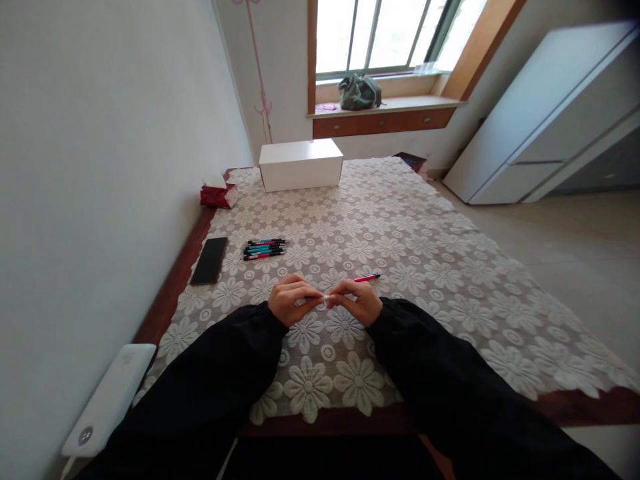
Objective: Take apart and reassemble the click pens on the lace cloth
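pink pen (367, 278) | slim, dark tip | nearly level, tip right | held above the lace cloth

A lace tablecloth (425, 253) of cream floral openwork, matt and rough-looking, covers the table (170, 293), whose glossy reddish-brown wood shows along the left edge. Near that edge lies a phone (210, 260) with a smooth, glossy black face, and beside it a cluster of pens (264, 249) (plastic, by their sheen). At the far edge stands a smooth, matt white cardboard box (301, 165).
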`<action>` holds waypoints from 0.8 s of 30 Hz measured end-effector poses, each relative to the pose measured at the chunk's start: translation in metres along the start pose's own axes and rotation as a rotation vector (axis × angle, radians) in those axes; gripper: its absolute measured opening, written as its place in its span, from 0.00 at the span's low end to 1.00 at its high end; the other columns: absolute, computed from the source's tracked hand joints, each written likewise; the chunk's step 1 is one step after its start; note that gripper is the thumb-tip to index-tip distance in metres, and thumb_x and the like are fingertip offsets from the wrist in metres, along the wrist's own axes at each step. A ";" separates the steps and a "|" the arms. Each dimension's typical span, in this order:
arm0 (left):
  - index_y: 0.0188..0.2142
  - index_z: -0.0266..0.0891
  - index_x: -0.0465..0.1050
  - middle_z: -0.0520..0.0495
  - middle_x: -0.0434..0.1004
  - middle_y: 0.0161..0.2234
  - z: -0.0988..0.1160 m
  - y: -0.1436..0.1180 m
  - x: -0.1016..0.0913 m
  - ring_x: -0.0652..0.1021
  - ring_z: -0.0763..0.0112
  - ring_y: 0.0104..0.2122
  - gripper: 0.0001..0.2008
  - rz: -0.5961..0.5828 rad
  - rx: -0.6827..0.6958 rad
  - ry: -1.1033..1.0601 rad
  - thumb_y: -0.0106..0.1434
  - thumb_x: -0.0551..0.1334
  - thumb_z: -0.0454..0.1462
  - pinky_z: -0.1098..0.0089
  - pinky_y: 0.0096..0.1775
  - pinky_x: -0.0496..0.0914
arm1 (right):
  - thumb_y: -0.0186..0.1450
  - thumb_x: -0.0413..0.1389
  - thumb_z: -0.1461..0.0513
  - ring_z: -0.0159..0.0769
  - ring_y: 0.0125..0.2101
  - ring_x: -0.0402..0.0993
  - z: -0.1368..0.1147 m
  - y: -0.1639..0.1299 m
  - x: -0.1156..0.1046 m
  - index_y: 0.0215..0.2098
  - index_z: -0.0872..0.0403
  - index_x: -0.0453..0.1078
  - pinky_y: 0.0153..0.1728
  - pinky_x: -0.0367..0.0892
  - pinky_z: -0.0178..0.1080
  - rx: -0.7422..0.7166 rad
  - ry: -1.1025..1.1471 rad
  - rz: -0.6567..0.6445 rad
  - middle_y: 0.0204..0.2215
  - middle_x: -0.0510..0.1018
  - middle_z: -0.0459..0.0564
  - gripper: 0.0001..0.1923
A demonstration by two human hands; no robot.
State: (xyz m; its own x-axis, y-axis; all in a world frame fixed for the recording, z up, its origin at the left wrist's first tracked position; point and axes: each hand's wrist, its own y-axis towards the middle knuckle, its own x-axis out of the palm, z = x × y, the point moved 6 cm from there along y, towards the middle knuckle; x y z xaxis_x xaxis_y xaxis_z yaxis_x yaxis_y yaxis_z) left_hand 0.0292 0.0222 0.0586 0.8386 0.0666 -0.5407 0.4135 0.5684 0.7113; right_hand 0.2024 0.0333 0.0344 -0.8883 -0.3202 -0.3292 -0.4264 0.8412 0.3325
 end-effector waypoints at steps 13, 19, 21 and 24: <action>0.35 0.43 0.81 0.50 0.84 0.29 -0.003 -0.003 0.002 0.78 0.72 0.30 0.04 -0.014 -0.005 0.000 0.62 0.69 0.40 0.68 0.37 0.74 | 0.67 0.59 0.50 0.33 0.24 0.76 -0.003 -0.001 0.001 0.31 0.52 0.75 0.28 0.69 0.36 -0.044 -0.081 0.026 0.23 0.82 0.47 0.15; 0.35 0.42 0.81 0.50 0.83 0.28 -0.004 -0.003 0.003 0.77 0.72 0.29 0.05 -0.033 -0.003 0.011 0.63 0.68 0.40 0.69 0.36 0.73 | 0.67 0.59 0.51 0.33 0.24 0.76 -0.005 -0.001 0.002 0.32 0.52 0.74 0.29 0.70 0.36 -0.063 -0.089 0.036 0.24 0.82 0.47 0.14; 0.34 0.42 0.81 0.50 0.83 0.27 -0.004 -0.003 0.003 0.77 0.72 0.29 0.05 -0.040 0.001 0.019 0.62 0.68 0.41 0.69 0.36 0.73 | 0.67 0.59 0.51 0.34 0.24 0.76 -0.005 -0.001 0.002 0.32 0.52 0.74 0.29 0.70 0.37 -0.064 -0.089 0.038 0.24 0.82 0.47 0.14; 0.33 0.42 0.81 0.50 0.82 0.26 -0.004 -0.003 0.004 0.77 0.71 0.29 0.06 -0.053 0.003 0.034 0.62 0.68 0.41 0.69 0.35 0.73 | 0.68 0.59 0.51 0.34 0.24 0.76 -0.006 -0.002 0.002 0.32 0.51 0.74 0.29 0.70 0.37 -0.068 -0.089 0.040 0.24 0.82 0.47 0.13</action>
State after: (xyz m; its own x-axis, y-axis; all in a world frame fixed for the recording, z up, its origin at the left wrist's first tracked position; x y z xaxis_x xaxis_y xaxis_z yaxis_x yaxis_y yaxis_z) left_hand 0.0297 0.0241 0.0529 0.8031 0.0640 -0.5924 0.4581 0.5696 0.6825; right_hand 0.2003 0.0290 0.0381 -0.8876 -0.2443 -0.3904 -0.4039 0.8202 0.4050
